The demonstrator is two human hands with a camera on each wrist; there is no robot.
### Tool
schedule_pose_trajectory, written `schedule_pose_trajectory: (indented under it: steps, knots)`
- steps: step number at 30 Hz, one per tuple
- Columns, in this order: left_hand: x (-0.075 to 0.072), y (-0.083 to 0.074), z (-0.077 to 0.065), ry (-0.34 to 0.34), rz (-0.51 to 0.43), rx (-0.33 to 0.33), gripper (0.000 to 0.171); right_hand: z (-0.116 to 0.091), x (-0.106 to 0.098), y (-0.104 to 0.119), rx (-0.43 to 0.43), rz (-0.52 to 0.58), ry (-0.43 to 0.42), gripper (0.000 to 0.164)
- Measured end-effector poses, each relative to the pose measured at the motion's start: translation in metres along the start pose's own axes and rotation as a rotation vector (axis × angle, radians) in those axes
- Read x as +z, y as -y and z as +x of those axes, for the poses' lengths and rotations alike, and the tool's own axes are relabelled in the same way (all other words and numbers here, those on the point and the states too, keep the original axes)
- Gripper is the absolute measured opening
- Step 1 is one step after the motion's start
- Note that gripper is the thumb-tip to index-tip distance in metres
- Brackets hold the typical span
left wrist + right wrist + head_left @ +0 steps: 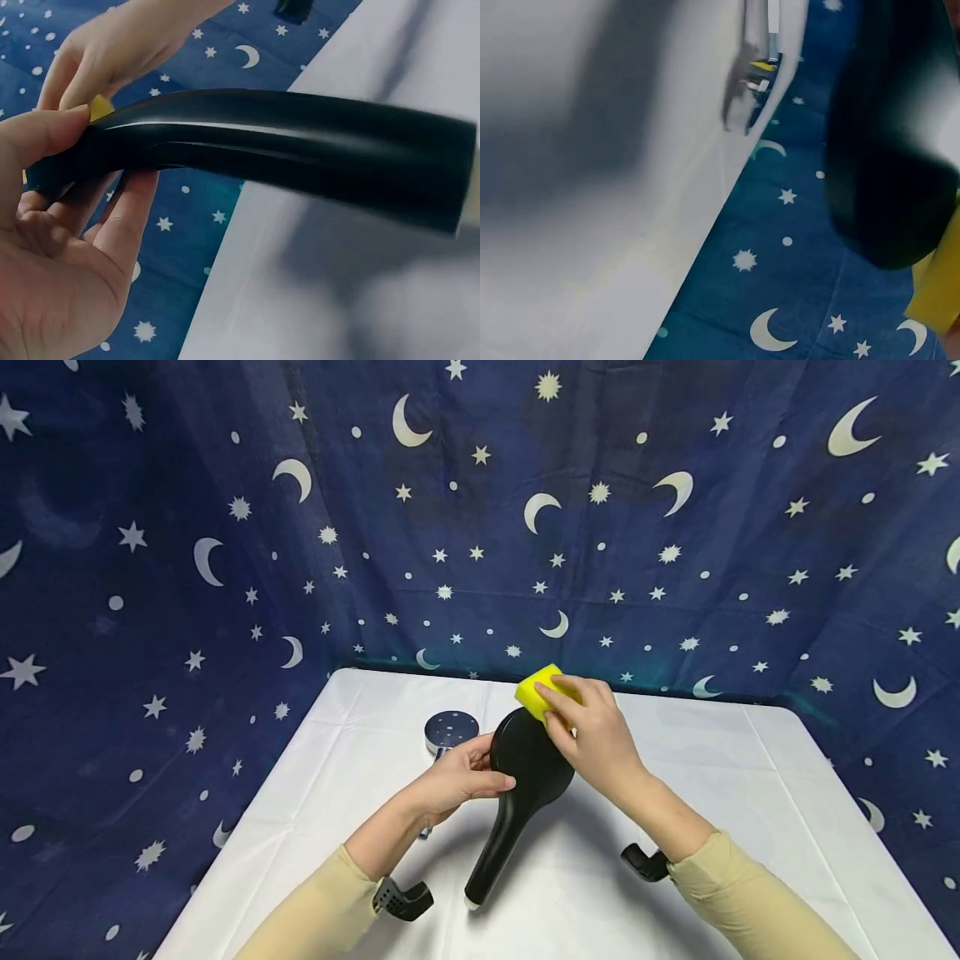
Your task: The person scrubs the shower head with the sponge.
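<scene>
A black handheld shower head is held above the table, its handle slanting down toward the front and ending in a white tip. My left hand grips the edge of its round head, with the thumb on the near side and the fingers behind. In the left wrist view the glossy handle stretches away from that hand. My right hand pinches a yellow sponge against the upper rim of the head. Part of the sponge shows beside the dark head in the right wrist view.
A chrome shower head lies on the white-covered table, behind my left hand and partly hidden by it. Dark blue cloth with moons and stars hangs around the back and sides. A black wrist mount sits at the left sleeve.
</scene>
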State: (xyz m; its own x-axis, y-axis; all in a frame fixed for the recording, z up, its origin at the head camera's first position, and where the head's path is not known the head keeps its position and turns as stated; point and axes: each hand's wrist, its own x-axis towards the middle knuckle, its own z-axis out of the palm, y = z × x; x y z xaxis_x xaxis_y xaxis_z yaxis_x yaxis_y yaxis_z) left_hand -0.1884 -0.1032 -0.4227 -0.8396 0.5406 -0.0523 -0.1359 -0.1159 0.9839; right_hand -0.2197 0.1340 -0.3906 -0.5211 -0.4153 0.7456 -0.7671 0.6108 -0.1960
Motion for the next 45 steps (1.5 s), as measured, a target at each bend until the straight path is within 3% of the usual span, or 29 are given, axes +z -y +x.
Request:
schedule_pose_trajectory:
  steps: [3,7,11,14,18,20,22,25,27,30,34,36,39,45]
  knots:
    - [0.001,-0.001,0.001,-0.004,0.016,0.011,0.058,0.003,0.000,0.007,-0.052,0.050,0.038,0.041]
    - [0.000,0.000,0.002,-0.052,0.077,0.008,0.053,0.000,-0.002,0.025,-0.248,0.119,0.158,0.039]
    - [0.000,0.003,0.002,-0.068,0.177,-0.014,0.048,0.007,-0.003,0.031,-0.386,0.066,0.220,0.036]
    - [0.003,0.003,0.002,-0.049,0.203,0.002,0.051,0.017,-0.007,0.020,-0.348,-0.038,0.193,0.034]
    - [0.009,0.004,0.002,-0.056,0.214,0.057,0.058,0.025,-0.018,-0.002,-0.122,-0.127,0.216,0.030]
    - [0.013,0.004,0.003,-0.083,0.251,0.075,0.057,0.026,-0.023,-0.003,-0.051,-0.135,0.227,0.029]
    - [0.016,0.003,0.003,-0.125,0.312,0.092,0.054,0.027,-0.025,0.005,-0.063,-0.107,0.236,0.030]
    - [0.020,0.001,0.004,-0.178,0.396,0.110,0.046,0.028,-0.025,0.021,-0.174,-0.065,0.234,0.030]
    - [0.020,0.000,0.004,-0.188,0.399,0.121,0.043,0.029,-0.024,0.025,-0.211,-0.045,0.235,0.031]
    - [0.019,0.003,0.005,-0.171,0.306,0.132,0.048,0.028,-0.026,0.015,-0.130,-0.051,0.210,0.033]
    - [0.013,0.006,0.005,-0.175,0.080,0.141,0.056,0.020,-0.029,-0.010,0.062,-0.058,0.168,0.034]
    - [0.010,0.006,0.005,-0.191,-0.029,0.147,0.055,0.014,-0.027,-0.017,0.098,-0.041,0.138,0.035]
    - [0.008,0.005,0.006,-0.208,-0.156,0.163,0.058,0.005,-0.020,-0.017,0.062,0.000,0.087,0.037]
    - [0.003,0.003,0.008,-0.265,-0.358,0.200,0.058,-0.023,-0.005,0.013,-0.133,0.084,0.069,0.037]
